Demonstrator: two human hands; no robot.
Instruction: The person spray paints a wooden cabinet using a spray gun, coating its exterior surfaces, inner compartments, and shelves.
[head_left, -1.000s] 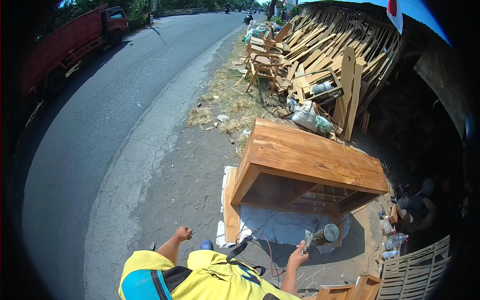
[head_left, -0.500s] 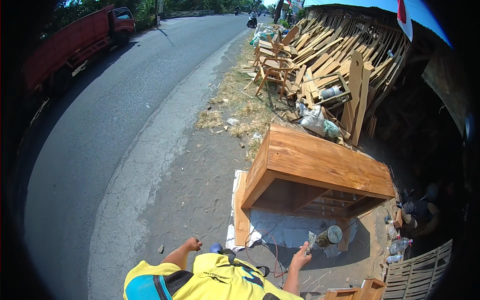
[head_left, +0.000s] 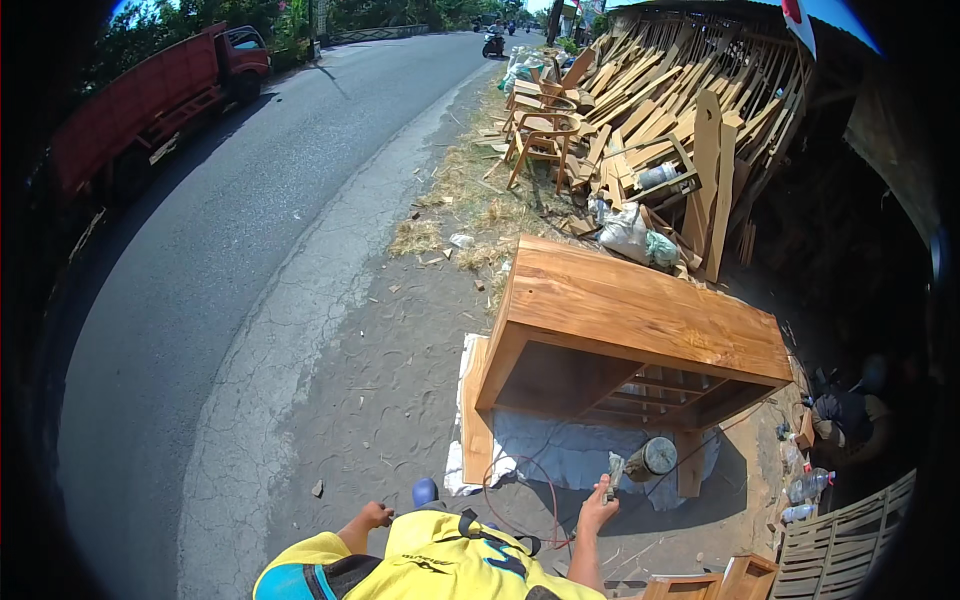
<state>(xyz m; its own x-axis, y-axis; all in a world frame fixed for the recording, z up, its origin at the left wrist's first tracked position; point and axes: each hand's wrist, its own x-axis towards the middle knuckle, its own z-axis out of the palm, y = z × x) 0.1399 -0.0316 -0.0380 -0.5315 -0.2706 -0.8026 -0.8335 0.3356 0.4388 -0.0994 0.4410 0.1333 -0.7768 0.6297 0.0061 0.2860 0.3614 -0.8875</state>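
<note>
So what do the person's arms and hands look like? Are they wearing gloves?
No gloves that I can see. Both hands are bare: the left hand and the right hand. The forearms are bare too. The person wears a bright yellow shirt with short sleeves and some dark markings on it, plus dark straps across the chest. No watch or rings show, though the hands look too small to be sure.

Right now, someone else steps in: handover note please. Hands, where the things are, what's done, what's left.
Right hand: raised, gripping a spray gun with a grey cup, aimed toward the wooden table. A red hose loops across the ground near it.
Left hand: closed, holding nothing, out at the side.
Table stands on a white sheet beside the road.
Done: the tabletop looks evenly brown; I cannot tell whether that is a finish.
Left: likely the underside frame and legs.
</note>
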